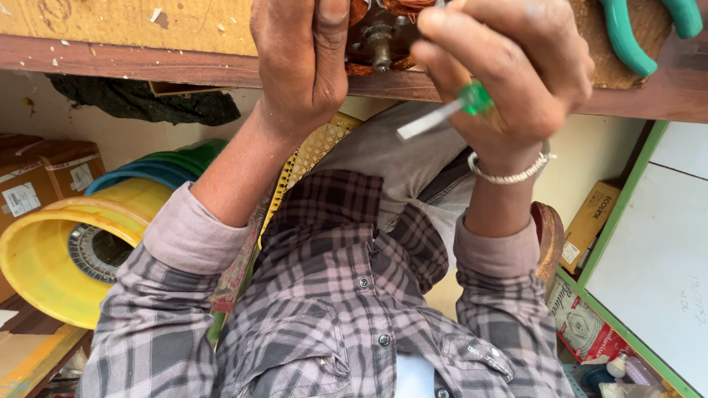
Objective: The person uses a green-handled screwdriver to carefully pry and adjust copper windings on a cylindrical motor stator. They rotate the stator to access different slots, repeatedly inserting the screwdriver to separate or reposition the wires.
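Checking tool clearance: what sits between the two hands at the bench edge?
Head view: between the left hand and right hand lies the copper-wound motor part with its shaft stub. The right hand holds a green-handled screwdriver.

pliers point(640, 38) crowd right, bench point(110, 29) left free

Brown cardboard boxes point(40, 177) sat at far left behind the yellow tub, each with a white rectangular label point(21, 199). A tan carton point(590, 221) with a small white sticker stood at right against the green-edged panel. Below it lay a red-and-white printed box point(586, 324).
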